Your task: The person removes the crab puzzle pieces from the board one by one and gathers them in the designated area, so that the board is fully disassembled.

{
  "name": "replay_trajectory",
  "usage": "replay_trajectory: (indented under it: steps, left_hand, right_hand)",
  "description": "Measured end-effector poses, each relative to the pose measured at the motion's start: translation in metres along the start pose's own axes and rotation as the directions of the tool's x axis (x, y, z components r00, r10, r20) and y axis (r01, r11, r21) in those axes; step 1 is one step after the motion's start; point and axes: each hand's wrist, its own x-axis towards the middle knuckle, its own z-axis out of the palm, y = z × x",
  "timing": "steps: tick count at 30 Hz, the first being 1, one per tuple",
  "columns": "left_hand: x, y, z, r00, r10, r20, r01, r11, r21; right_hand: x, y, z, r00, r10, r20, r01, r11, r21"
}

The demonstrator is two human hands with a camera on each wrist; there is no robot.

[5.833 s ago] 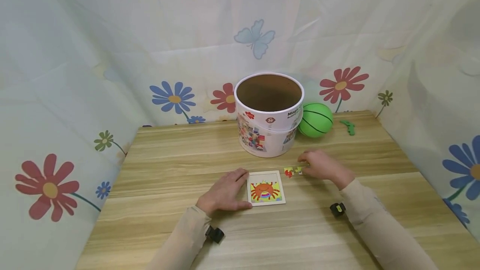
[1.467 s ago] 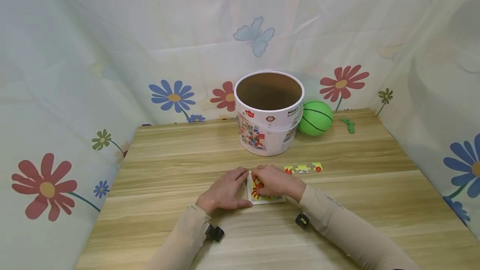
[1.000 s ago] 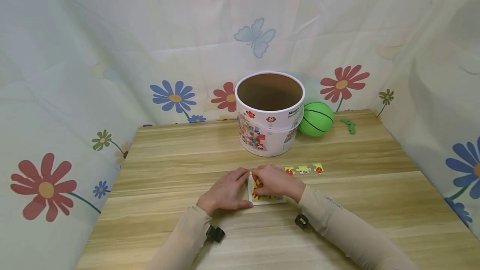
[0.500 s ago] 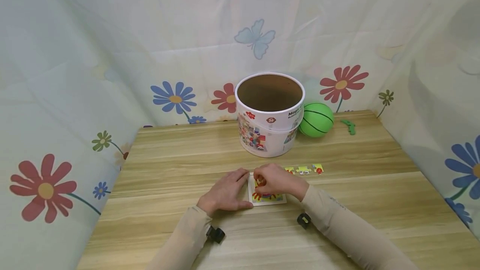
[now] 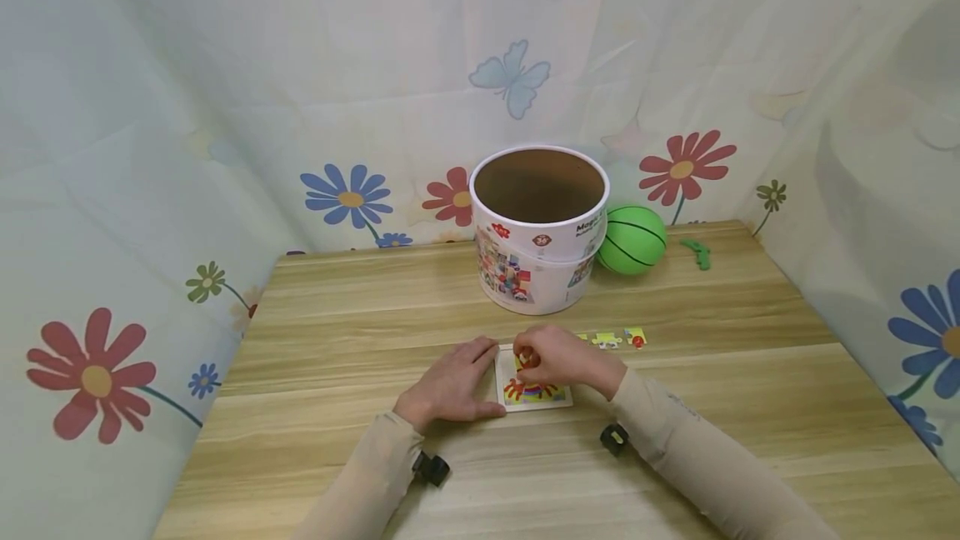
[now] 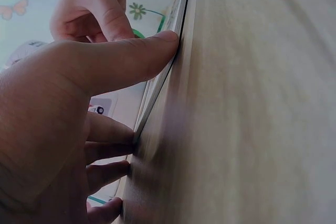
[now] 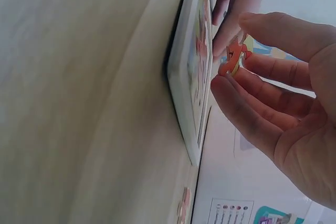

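Observation:
A shallow white-rimmed puzzle tray [image 5: 536, 407] lies on the table with a crab picture partly laid in it. My left hand [image 5: 450, 386] holds it along its left side, thumb at the near corner and fingers at the far corner. Just over the tray, my right hand [image 5: 564, 357] pinches a small orange-and-yellow puzzle piece [image 7: 233, 57] between thumb and fingertips; the right wrist view shows it tilted and apart from the tray. The right hand covers part of the tray in the head view. Loose puzzle pieces [image 5: 606, 340] lie in a row beyond that hand.
Behind the tray stands a tall white bucket [image 5: 536, 273] with its handle hanging in front. A green ball [image 5: 633, 240] touches or nearly touches its right side. Farther right is a small green toy gun [image 5: 699, 254]. A flowered curtain [image 5: 375, 107] surrounds the wooden table [image 5: 337, 307].
Since the oldest frame, my right hand has come from the loose pieces to the tray. Over the last second it has shifted slightly right with the piece. The left hand has stayed put.

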Motion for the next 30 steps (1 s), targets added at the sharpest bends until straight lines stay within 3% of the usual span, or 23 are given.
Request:
replay_trajectory:
  steps: [11, 30]
  left_hand:
    - [0.000, 0.000, -0.002, 1.000, -0.001, 0.003, 0.001, 1.000, -0.014]
    - [-0.001, 0.001, -0.003, 1.000, -0.017, 0.026, 0.017, 1.000, -0.013]
  right_hand:
    - [-0.007, 0.010, -0.006, 0.999, 0.044, 0.002, -0.044, 0.999, 0.007]
    - [-0.024, 0.025, -0.011, 0.999, 0.005, -0.049, -0.006, 1.000, -0.030]
